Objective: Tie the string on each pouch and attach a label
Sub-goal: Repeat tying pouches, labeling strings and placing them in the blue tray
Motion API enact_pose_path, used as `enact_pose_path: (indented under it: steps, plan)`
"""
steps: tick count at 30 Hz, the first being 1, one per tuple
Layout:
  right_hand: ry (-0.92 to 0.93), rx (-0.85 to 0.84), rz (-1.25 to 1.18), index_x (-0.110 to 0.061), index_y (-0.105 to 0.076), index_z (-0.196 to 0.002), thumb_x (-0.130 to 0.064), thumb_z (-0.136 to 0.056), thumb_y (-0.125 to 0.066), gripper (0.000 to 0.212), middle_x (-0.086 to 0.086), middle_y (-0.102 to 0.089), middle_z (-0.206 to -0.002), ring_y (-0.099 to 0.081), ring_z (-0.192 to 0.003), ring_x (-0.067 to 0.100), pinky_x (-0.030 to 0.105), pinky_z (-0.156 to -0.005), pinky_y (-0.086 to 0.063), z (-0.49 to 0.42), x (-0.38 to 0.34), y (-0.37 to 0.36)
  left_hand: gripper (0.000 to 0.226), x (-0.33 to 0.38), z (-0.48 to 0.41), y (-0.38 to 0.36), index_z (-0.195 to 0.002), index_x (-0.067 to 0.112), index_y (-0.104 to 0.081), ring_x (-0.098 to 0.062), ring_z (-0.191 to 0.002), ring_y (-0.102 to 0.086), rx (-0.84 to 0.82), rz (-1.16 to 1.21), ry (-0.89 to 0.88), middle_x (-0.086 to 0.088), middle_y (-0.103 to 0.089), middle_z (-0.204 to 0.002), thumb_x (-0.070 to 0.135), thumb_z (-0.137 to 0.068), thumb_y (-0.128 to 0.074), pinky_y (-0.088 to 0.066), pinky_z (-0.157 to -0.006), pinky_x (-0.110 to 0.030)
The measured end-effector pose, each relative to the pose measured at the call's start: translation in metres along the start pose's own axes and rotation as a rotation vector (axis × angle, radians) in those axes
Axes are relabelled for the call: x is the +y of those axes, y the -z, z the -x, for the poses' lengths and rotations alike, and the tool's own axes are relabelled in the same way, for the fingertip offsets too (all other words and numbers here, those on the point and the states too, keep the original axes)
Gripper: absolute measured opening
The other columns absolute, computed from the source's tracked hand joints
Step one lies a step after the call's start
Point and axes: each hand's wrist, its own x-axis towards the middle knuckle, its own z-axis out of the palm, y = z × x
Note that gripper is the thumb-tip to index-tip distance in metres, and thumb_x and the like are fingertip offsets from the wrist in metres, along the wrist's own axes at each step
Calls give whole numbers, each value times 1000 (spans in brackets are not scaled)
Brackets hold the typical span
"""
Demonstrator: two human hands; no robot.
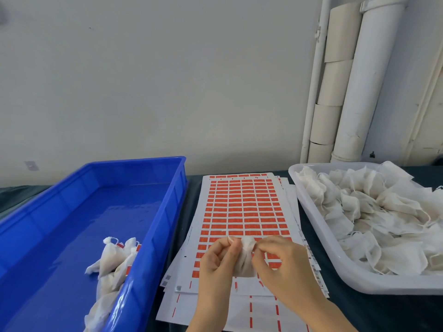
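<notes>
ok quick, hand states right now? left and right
Left hand: closed, pinching the neck of the white pouch.
Right hand: closed, pinching the same pouch from the other side, over the label sheet.

Label sheets [243,204] on table [383,315], crate [167,212] left, tray [308,212] of pouches [374,207] right

A deep blue plastic crate [139,160] sat on the left of a table draped in dark cloth [383,312]. On the right stood a shallow white bin [321,236], angled with its near end running out of frame. A plain pale wall [167,80] rose behind, with a small grey patch [31,165] low on the left. In the right corner ran upright pipes: a thick white one [369,80], a thin one [316,92], and between them a beige column in stacked sections [335,80].
</notes>
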Motion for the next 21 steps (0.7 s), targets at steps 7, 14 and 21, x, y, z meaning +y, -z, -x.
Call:
enact_pose_path:
  steps: [7,14,21]
  plan:
    - [-30,-13,0,-27,-74,-84,-46,-74,-66,23,-44,-50,-74,-58,-79,-20,-9,-70,-34,-5,6,5,15,6,1,2,-74,17,-72,-15,-68,-65,-89,-128,-164,-5,-70,-74,30,-76,-65,-53,-62,-20]
    - [70,44,-37,-28,-74,-88,-29,-76,-70,13,-38,-58,-79,-58,-84,-19,-7,-70,-38,-3,9,5,16,7,5,-2,-81,28,-76,-13,-84,-66,-130,-224,-263,0,-71,-86,34,-78,-62,-53,-75,-19]
    - [168,196,-133,-21,-72,-103,-11,-76,-73,29,-20,-67,-98,-60,-95,-15,3,-78,-47,4,12,-5,14,7,6,-6,-83,28,-77,-17,-85,-69,-6,-163,-193,0,-74,-85,35,-76,-68,-54,-70,-22]
